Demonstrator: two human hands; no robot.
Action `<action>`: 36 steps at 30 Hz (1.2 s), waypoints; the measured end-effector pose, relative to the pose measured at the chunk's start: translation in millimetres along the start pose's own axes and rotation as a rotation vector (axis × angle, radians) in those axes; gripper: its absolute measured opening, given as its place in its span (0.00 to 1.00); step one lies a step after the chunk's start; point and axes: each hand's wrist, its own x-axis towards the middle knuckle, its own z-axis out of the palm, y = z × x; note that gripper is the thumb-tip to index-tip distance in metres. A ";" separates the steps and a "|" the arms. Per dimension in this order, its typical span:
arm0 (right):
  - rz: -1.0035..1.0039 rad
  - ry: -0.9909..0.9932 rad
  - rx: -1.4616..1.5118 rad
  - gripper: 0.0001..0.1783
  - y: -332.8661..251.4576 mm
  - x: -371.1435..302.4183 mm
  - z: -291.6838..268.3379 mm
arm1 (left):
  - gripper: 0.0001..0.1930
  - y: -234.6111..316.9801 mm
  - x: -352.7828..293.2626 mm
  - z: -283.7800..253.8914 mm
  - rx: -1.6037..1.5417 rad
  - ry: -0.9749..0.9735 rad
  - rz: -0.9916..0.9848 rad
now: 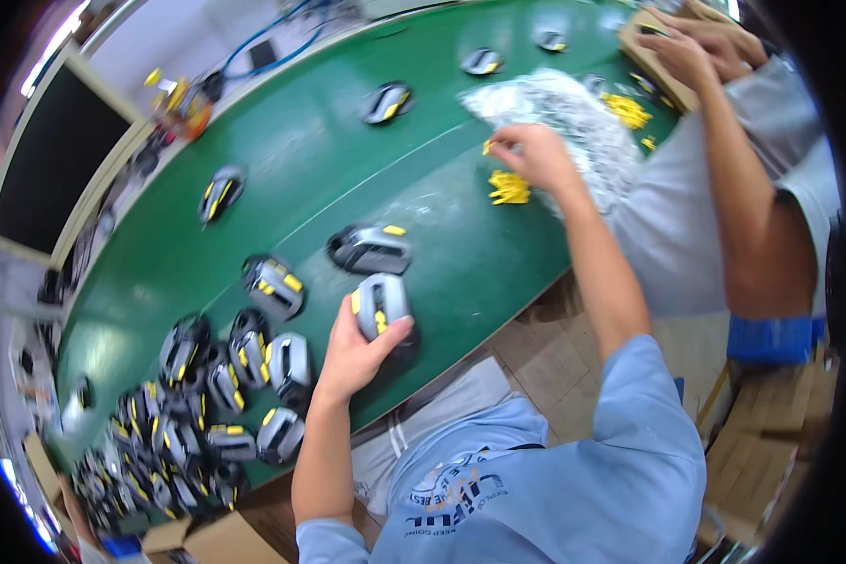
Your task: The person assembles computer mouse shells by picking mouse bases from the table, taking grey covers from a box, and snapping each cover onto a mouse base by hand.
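My left hand (352, 355) is closed around a grey-and-black plastic housing (385, 299) with yellow pieces on it, above the near edge of the green table. Fingertips of my right hand (536, 155) pinch a small yellow plastic piece (488, 148). Just below that hand lies a small heap of yellow plastic pieces (509, 188). Beyond the held housing, a similar housing (370, 249) rests on the tabletop. What these housings belong to, I cannot make out.
Many like housings (174, 437) crowd the table's left end. A clear plastic bag (564, 108) lies beside my right hand. At the right, another person's hands (691, 52) work over a cardboard box (641, 58). A dark monitor (61, 160) stands at far left.
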 end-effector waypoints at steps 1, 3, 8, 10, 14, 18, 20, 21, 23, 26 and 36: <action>0.024 0.061 0.173 0.11 -25.7 0.4 -9.9 | 0.32 5.1 0.5 -2.2 0.002 0.014 -0.023; 0.051 0.017 0.491 0.08 -83.4 -10.3 -25.4 | 0.31 8.3 -0.3 -10.6 0.027 0.017 -0.073; -0.042 0.006 1.071 0.12 -147.7 -38.5 27.1 | 0.25 4.6 -3.1 -12.4 -0.449 0.100 -0.030; -0.056 0.033 1.303 0.15 -168.9 -46.2 42.2 | 0.23 -3.8 -6.1 -18.6 -0.610 0.127 -0.126; -0.079 -0.069 1.237 0.16 -175.7 -62.4 41.7 | 0.24 -9.7 -3.4 -18.7 -0.667 -0.037 -0.179; 0.080 0.104 1.050 0.10 -153.0 -63.2 45.0 | 0.27 -14.3 -15.2 -26.4 -0.480 0.019 -0.157; 0.082 0.125 0.681 0.09 -134.4 -50.5 28.0 | 0.28 -10.2 -18.2 -25.6 -0.473 0.044 -0.170; 0.056 0.189 0.592 0.09 -118.4 -43.8 25.1 | 0.28 -6.3 -17.4 -22.7 -0.484 0.029 -0.145; 0.006 0.227 0.368 0.08 -82.2 -31.6 16.7 | 0.28 -8.3 -10.1 -16.8 -0.480 0.006 -0.143; -0.148 0.063 -0.033 0.07 -47.2 -20.8 6.3 | 0.29 -5.9 -6.3 -5.7 -0.433 -0.014 -0.028; -0.062 -0.003 0.562 0.17 -127.0 -64.9 9.4 | 0.20 -12.3 -6.9 -15.5 -0.701 0.036 -0.157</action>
